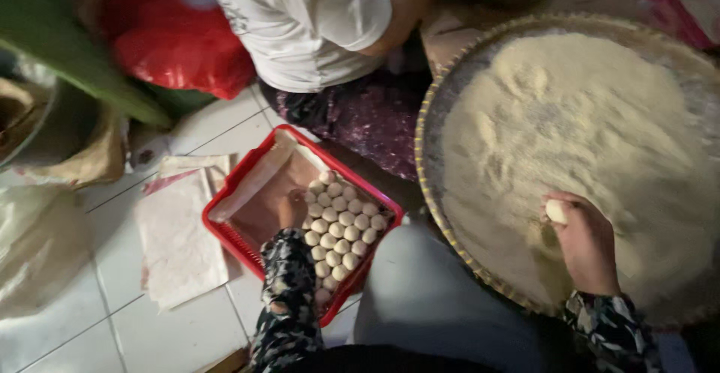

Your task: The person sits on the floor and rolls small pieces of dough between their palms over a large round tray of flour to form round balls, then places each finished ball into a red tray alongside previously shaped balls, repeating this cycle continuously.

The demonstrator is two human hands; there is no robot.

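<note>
Your right hand (585,239) pinches a dough ball (556,210) over the flour tray (450,95); your left hand (291,209) rests loosely open in the red basket (225,227) beside rows of balls (339,227).

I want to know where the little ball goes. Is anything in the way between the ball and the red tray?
Yes. The person's own raised knee lies between the dough ball in the right hand and the red tray, where the left hand rests.

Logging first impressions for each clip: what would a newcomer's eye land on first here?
First, the big round woven tray at right, heaped with pale coarse flour, where the right hand pinches a small white dough ball. Next, the red basket on the tiled floor at centre, lined with paper and filled with rows of white balls, the left hand resting inside it. Another person in a white shirt sits beyond.
</note>
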